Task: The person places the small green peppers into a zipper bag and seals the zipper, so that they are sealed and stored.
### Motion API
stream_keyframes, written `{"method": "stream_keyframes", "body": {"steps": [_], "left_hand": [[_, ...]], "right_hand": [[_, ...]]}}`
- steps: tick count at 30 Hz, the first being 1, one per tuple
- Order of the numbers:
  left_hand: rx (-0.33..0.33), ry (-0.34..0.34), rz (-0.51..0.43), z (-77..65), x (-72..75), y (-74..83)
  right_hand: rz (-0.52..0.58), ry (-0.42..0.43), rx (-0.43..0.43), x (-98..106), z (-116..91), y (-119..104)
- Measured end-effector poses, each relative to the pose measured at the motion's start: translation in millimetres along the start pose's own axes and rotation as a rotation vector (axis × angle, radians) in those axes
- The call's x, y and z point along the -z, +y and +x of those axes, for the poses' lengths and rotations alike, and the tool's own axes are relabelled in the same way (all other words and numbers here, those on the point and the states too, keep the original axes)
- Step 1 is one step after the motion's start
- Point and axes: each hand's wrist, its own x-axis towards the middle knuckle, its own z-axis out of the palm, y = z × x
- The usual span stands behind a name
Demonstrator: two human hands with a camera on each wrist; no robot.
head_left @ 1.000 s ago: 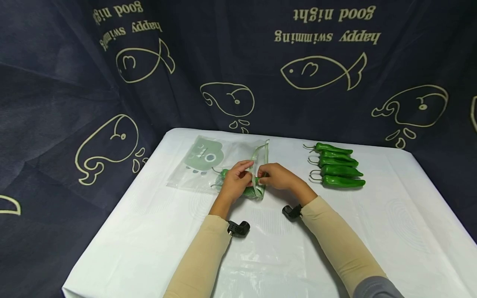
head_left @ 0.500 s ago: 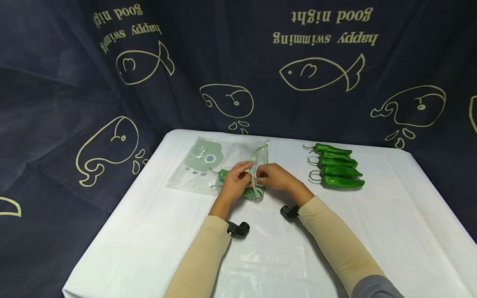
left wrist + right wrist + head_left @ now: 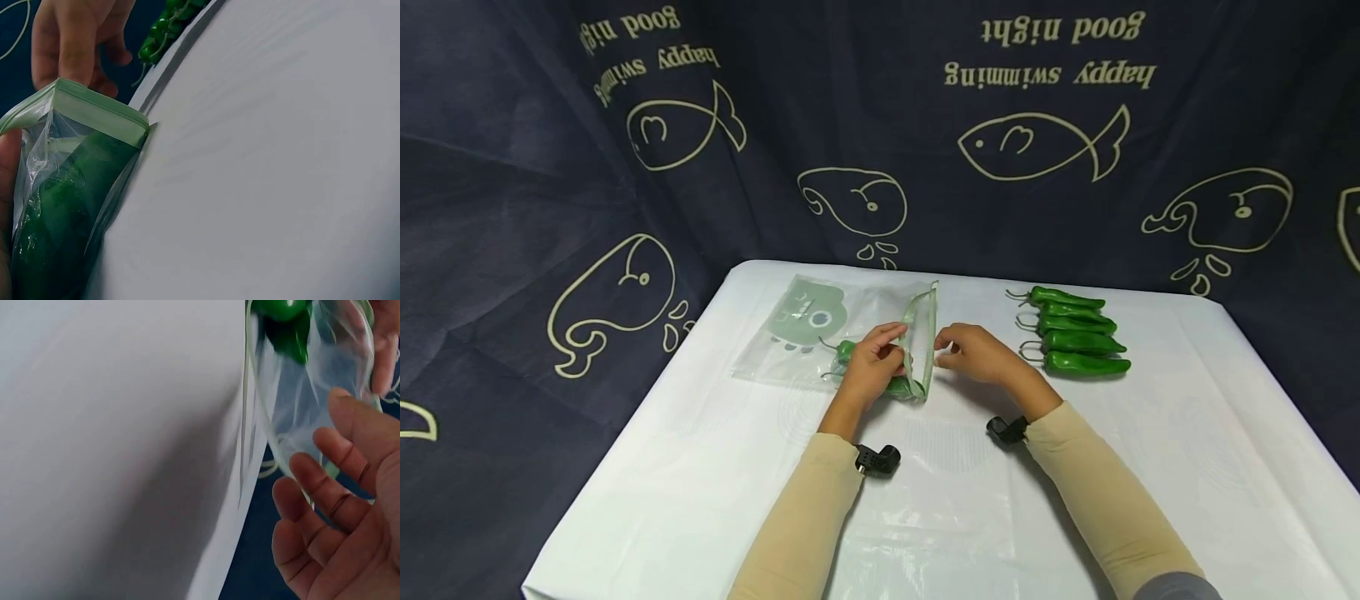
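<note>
A clear zip bag (image 3: 880,293) with a green cartoon print lies on the table, its green-edged mouth gaping to the right. My left hand (image 3: 871,367) grips the near lip of that mouth between thumb and fingers. Inside the bag are green peppers (image 3: 897,387), partly covered by the left hand; their tips show at the mouth in the right wrist view as glossy green shapes (image 3: 287,325). Just right of the opening is my right hand (image 3: 976,354), its fingers loosely bent and holding nothing. The right wrist view shows its palm (image 3: 362,531) beside the bag's rim.
Several green peppers (image 3: 1084,342) lie in a row at the right, stems pointing left. A white cloth (image 3: 955,500) covers the table. Behind and to the left hangs a dark curtain (image 3: 925,225) with fish and whale drawings.
My right hand has come out of the bag's mouth and moved slightly right, leaving a pepper inside. The mouth now shows wider. My left hand keeps its hold.
</note>
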Motion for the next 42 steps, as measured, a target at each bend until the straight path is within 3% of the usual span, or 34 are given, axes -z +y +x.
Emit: {"method": "stream_keyframes", "body": {"steps": [6, 11, 18, 28, 42], "left_hand": [[-0.001, 0.002, -0.012, -9.6, -2.0, 23.7], [0.000, -0.008, -0.019, -10.2, -2.0, 25.7], [-0.009, 0.019, -0.007, 2.2, -1.2, -6.2], [-0.010, 0.036, -0.001, 3.3, -1.0, -4.6], [-0.006, 0.023, -0.006, 3.4, -0.2, -7.0]], "right_hand": [[-0.015, 0.013, 0.010, 19, -24, 11], [-0.071, 0.024, -0.011, 34, -44, 21], [-0.113, 0.035, -0.072, 55, -77, 33], [-0.183, 0.078, -0.158, 80, -116, 48], [-0.240, 0.063, -0.216, 90, -140, 78]]}}
